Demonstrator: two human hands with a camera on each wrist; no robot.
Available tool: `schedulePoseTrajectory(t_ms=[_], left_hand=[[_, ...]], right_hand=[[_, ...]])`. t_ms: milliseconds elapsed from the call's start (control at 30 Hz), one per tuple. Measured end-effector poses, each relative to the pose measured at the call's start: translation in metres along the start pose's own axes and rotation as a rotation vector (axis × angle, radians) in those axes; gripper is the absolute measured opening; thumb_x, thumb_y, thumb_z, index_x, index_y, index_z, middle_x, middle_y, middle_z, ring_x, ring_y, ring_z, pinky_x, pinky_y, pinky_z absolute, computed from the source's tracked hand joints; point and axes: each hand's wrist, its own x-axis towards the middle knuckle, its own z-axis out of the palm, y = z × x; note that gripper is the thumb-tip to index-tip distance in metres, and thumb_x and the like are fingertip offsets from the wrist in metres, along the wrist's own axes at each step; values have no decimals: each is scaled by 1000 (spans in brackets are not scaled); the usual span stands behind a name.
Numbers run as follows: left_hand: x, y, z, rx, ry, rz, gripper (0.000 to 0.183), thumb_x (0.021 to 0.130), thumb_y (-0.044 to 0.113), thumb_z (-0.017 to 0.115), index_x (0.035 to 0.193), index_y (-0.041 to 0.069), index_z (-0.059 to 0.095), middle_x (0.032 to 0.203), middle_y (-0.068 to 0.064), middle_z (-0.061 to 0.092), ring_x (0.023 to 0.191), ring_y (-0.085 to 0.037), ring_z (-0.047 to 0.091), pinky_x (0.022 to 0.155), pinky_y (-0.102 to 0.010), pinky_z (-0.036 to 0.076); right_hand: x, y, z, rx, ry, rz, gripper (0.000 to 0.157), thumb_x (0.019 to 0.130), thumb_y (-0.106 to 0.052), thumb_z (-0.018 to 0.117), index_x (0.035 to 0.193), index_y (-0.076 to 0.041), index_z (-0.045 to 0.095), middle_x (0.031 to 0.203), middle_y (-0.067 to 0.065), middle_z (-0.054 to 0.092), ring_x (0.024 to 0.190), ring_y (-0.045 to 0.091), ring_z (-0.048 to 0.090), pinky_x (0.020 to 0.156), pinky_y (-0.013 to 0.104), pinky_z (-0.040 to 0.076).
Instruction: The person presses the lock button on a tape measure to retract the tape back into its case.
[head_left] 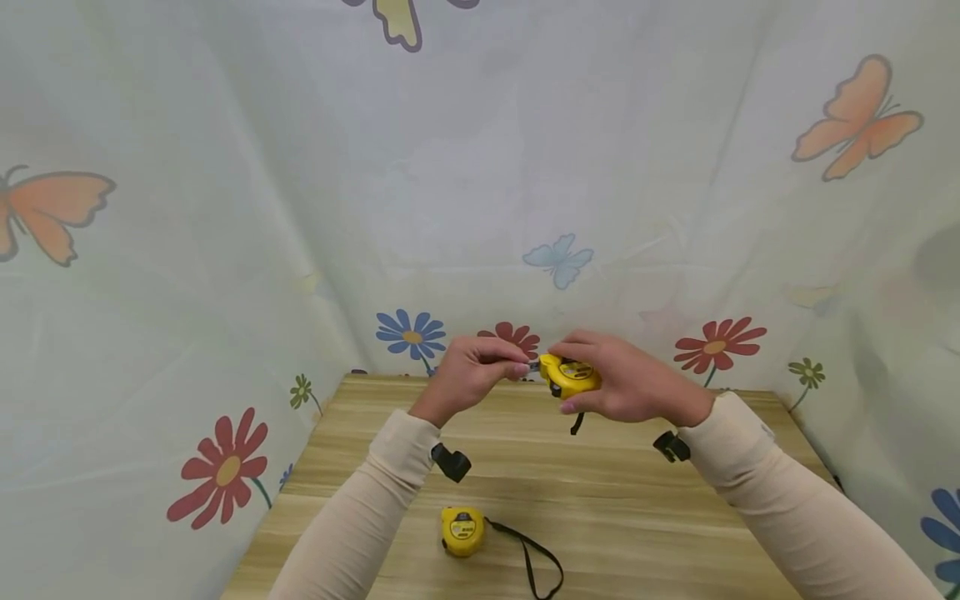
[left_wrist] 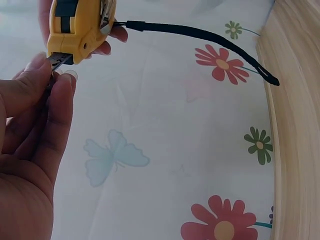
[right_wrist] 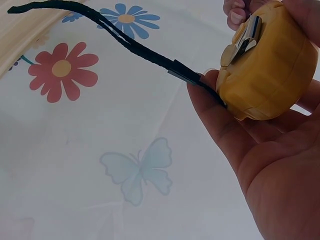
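Raised over the far part of the table, my right hand [head_left: 626, 379] grips a yellow tape measure [head_left: 572, 377] around its case. A metal belt clip [right_wrist: 247, 40] shows on the case in the right wrist view, and a black wrist strap [left_wrist: 190, 31] dangles from it. Thumb and fingers of my left hand [head_left: 476, 371] pinch the end of the tape blade [left_wrist: 59, 60], close to the mouth of the case. Only a short length of blade shows between the fingertips and the case.
A second yellow tape measure [head_left: 462, 532] lies on the wooden table [head_left: 615, 517] nearer to me, its black strap [head_left: 528, 550] looped to the right. White curtains [head_left: 480, 167] printed with flowers and butterflies surround the table's back and sides.
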Motion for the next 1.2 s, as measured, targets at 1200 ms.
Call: schedulePoseTrajectory(t_ms=[1200], left_hand=[[-26,2,53,-264,-85,-149,62,86,18,87,142,7,64,141,-15,66,120,-29,73,93,-33,62]], right_hand=[[-41,3,44,256,235,229,70,84,-32,89,142,-3,61,131,12,67,106,21,66,81,29,63]])
